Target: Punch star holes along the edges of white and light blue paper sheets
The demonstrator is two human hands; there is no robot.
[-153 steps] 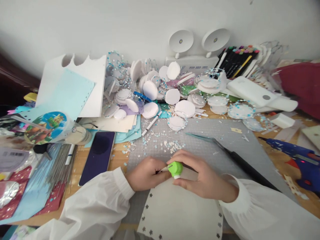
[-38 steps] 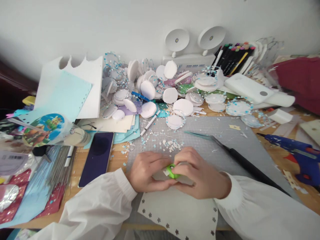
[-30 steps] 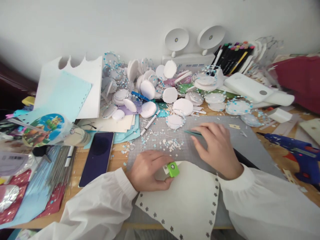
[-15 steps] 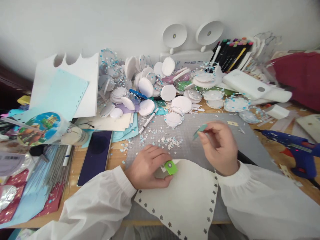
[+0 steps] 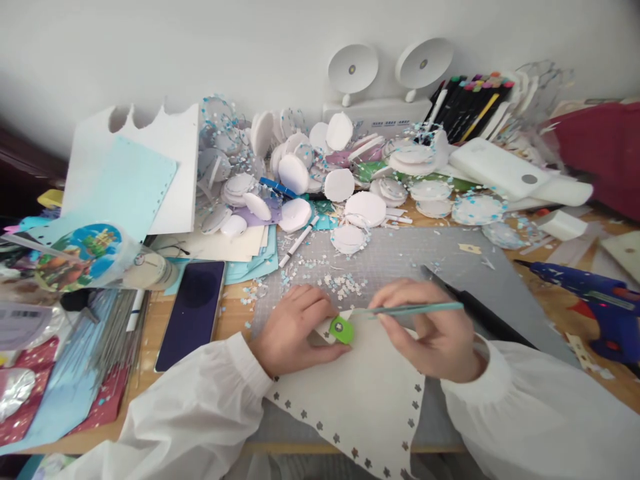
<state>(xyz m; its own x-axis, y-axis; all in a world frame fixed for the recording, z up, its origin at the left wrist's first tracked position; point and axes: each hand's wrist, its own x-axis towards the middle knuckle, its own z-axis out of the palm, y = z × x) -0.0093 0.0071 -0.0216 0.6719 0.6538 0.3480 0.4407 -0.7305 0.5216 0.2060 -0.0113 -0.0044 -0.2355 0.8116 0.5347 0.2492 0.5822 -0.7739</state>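
Left grip (image 5: 299,331) clasps punch (image 5: 341,328) at far edge of paper (image 5: 365,393); right grip (image 5: 434,328) pinches tweezers (image 5: 425,309). Punch likely light, stiff, smooth: hold by its sides. Paper looks floppy, easily creased; best held clear of the punched border.

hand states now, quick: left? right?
Left hand: closed, holding the green punch.
Right hand: closed, holding the teal tweezers, thin end toward the punch.
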